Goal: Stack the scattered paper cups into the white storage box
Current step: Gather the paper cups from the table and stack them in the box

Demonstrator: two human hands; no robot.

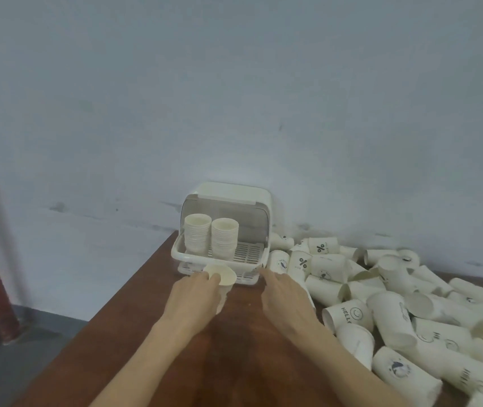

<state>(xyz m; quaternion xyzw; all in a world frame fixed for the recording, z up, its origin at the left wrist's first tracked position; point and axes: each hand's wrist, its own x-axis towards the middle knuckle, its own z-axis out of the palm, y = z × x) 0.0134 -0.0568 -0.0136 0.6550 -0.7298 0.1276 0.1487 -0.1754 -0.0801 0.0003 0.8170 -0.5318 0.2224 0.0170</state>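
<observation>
White paper cup [222, 278] is being gripped by the left hand [194, 295] before the storage box [228, 230]. Right hand [283, 292] is resting open, holding nothing, beside scattered cups [396, 312].

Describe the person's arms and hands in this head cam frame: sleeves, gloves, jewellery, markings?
Both forearms are bare right down to the bottom edge of the frame; no sleeve shows. The left hand and right hand wear no gloves. No watch, ring, bracelet, tape or marking is visible on either wrist or hand, though the picture is soft, so fine detail could be missed.
</observation>
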